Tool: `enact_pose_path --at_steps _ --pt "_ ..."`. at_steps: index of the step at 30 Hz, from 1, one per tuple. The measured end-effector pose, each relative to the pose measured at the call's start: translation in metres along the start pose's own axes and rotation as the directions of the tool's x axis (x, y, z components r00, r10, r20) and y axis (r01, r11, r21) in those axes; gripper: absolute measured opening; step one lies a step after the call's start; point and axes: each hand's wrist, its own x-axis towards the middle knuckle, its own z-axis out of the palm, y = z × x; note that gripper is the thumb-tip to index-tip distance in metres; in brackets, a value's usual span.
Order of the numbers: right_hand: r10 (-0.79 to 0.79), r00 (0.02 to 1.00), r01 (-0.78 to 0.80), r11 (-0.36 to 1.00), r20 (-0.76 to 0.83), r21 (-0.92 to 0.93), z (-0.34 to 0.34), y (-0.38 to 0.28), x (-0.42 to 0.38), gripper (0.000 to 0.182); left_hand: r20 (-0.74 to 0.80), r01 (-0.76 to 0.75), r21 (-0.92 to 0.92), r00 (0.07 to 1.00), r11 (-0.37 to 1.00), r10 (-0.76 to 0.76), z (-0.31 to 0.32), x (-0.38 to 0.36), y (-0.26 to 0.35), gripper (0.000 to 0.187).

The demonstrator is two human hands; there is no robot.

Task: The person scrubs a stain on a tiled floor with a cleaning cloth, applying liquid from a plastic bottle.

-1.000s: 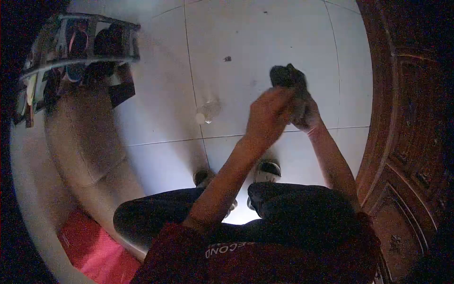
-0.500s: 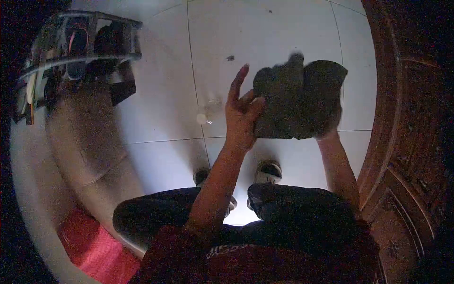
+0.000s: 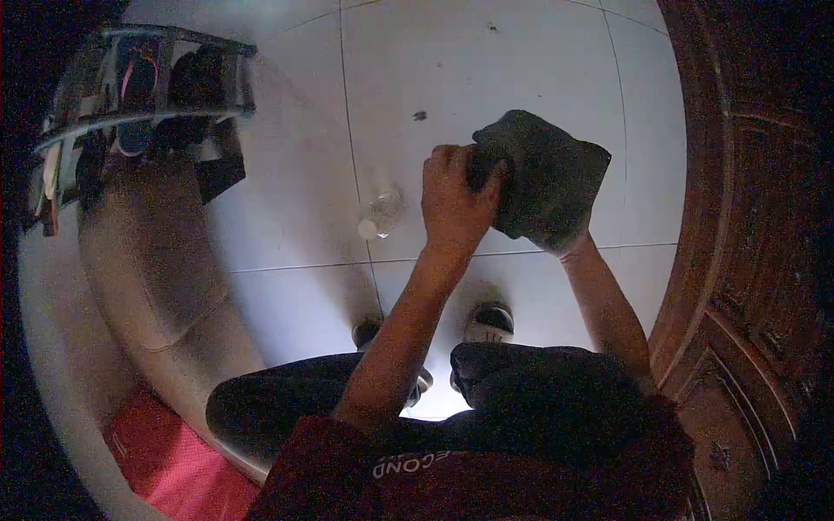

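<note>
A dark grey-green folded cloth (image 3: 552,178) is held up over the tiled floor between both hands. My left hand (image 3: 456,195) is closed on its left edge, fingers curled and thumb lying on the near face. At the cloth's lower right is my right hand (image 3: 572,243), holding it from beneath; the fingers are hidden behind the fabric. Left of my left hand, a clear plastic bottle (image 3: 383,211) with a white cap lies on the floor.
A rack with shoes (image 3: 135,108) stands at the upper left, beside a beige padded seat (image 3: 156,260). A red mat (image 3: 187,460) is at the lower left. Carved wooden furniture (image 3: 756,234) lines the right side. Small dark specks (image 3: 420,115) dot the white tiles (image 3: 295,304).
My left hand has gone from spread fingers beside the cloth to closing on its edge. The cloth has tilted and looks more compact; my right hand has shifted slightly left with it.
</note>
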Motion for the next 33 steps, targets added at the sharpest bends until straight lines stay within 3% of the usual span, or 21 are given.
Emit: enact_pose_path --at_steps 1,4,7,10,13,14,17,19,21,24,27,28,30,31,33 --pt "-0.003 1.000 0.003 0.999 -0.009 0.032 0.002 0.000 0.001 0.072 -0.024 -0.021 0.024 0.999 0.999 0.021 0.002 0.003 0.000 0.031" --pt "0.000 0.997 0.000 1.000 0.082 0.003 0.014 -0.005 -0.003 0.068 0.025 0.136 -0.290 0.991 0.947 -0.134 0.003 0.008 -0.010 0.024" --pt "0.044 0.995 -0.041 0.999 0.092 -0.035 0.000 -0.014 -0.003 0.063 -0.073 0.085 -0.302 0.991 0.950 -0.112 0.007 0.009 -0.019 0.018" --pt "0.043 0.986 -0.051 0.998 0.162 0.040 0.002 -0.013 -0.001 0.062 -0.148 -0.072 -0.088 0.987 0.994 0.058 0.004 0.006 -0.030 0.015" --pt "0.013 0.954 -0.019 1.000 0.299 0.016 0.011 -0.018 -0.002 0.063 -0.179 0.038 -0.303 0.979 0.952 -0.096 0.001 0.012 -0.021 0.013" --pt "-0.008 0.969 0.003 1.000 0.246 0.021 0.008 -0.020 -0.001 0.063 -0.050 0.184 -0.348 0.976 0.919 -0.214 -0.001 0.009 -0.016 0.021" --pt "-0.045 0.986 0.040 0.999 0.163 0.033 0.007 -0.023 0.001 0.062 0.193 0.186 -0.010 0.964 0.982 -0.181 0.006 0.005 -0.014 0.028" --pt "-0.049 0.980 0.043 0.998 0.191 0.038 0.015 -0.024 0.001 0.062 0.267 0.331 -0.169 0.922 0.928 -0.280 0.014 0.007 -0.017 0.032" --pt "-0.072 0.982 0.070 0.997 0.173 0.020 0.018 -0.022 0.005 0.061 0.402 0.520 -0.397 0.839 0.756 -0.366 0.017 0.009 -0.020 0.027" --pt "-0.069 0.968 0.062 0.997 0.241 0.035 0.010 -0.022 0.012 0.060 0.197 0.330 -0.373 0.942 0.867 -0.273 0.019 0.006 -0.023 0.036" --pt "-0.076 0.984 0.064 0.995 0.161 0.081 0.007 -0.018 0.007 0.060 0.085 0.174 -0.186 0.983 0.967 -0.161 0.021 0.002 -0.035 0.032" --pt "-0.087 0.991 0.077 0.992 0.101 0.095 0.009 -0.019 0.006 0.060 0.075 0.172 -0.132 0.984 0.976 -0.164 0.018 0.002 -0.032 0.032" --pt "-0.084 0.975 0.070 0.995 0.206 0.076 -0.003 -0.018 0.010 0.061 0.042 0.175 -0.027 0.984 0.984 -0.174 0.005 -0.004 -0.026 0.033" --pt "-0.088 0.963 0.074 0.995 0.256 0.067 -0.011 -0.020 0.009 0.061 0.101 0.252 -0.216 0.967 0.943 -0.236 0.007 -0.007 -0.026 0.035" --pt "-0.127 0.984 0.118 0.990 0.124 0.077 -0.017 -0.028 0.002 0.063 0.244 0.406 -0.542 0.914 0.736 -0.324 0.009 -0.009 -0.026 0.038"
